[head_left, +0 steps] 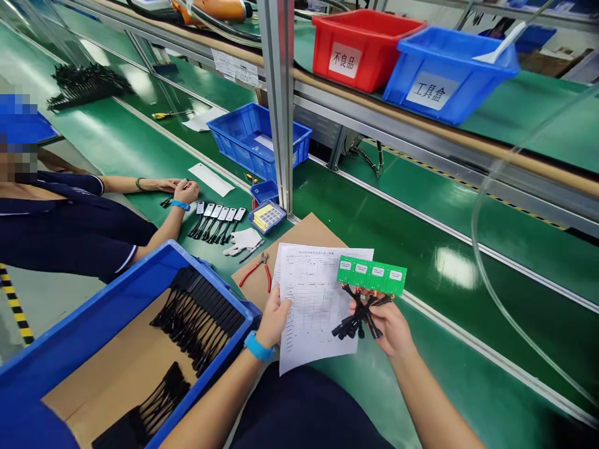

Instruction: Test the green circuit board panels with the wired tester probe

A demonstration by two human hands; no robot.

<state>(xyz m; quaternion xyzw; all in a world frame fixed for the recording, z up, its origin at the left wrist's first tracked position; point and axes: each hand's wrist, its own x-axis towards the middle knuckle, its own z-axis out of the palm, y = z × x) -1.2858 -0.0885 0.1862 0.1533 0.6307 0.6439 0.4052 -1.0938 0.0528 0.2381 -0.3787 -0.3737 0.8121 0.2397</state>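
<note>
Lower centre of the frame, left hand (274, 317) has printed sheets (311, 324) pinched at their left edge, thumb on top. Right of it, right hand (393, 324) is closed on black leads (360, 317) hanging off the lower edge of a green board (372, 275); exact finger contact is partly hidden behind the leads. Board sits right of centre, label side facing the camera, four white labels showing, overlapping the sheets' right edge in view. Can't tell if board and paper touch. Step in hand looks like handling board and paperwork side by side, both up in hand; print too small to read. My read: any next move calls for a steady hold near the board edge, no tug on the leads (crossed, easy to snag), labels kept uncovered, sheets kept flat. Just beyond the sheets, red-handled pliers (259, 272) lie on a cardboard sheet (313, 232), near enough to catch a loose lead. Lower left, blue bin (93, 324) holds black cabled parts (206, 312) in rows. Upper left of the sheets, co-worker's hands (185, 190) are at a small dark part, beside white-labelled units (218, 212) lined up on the bench.
</note>
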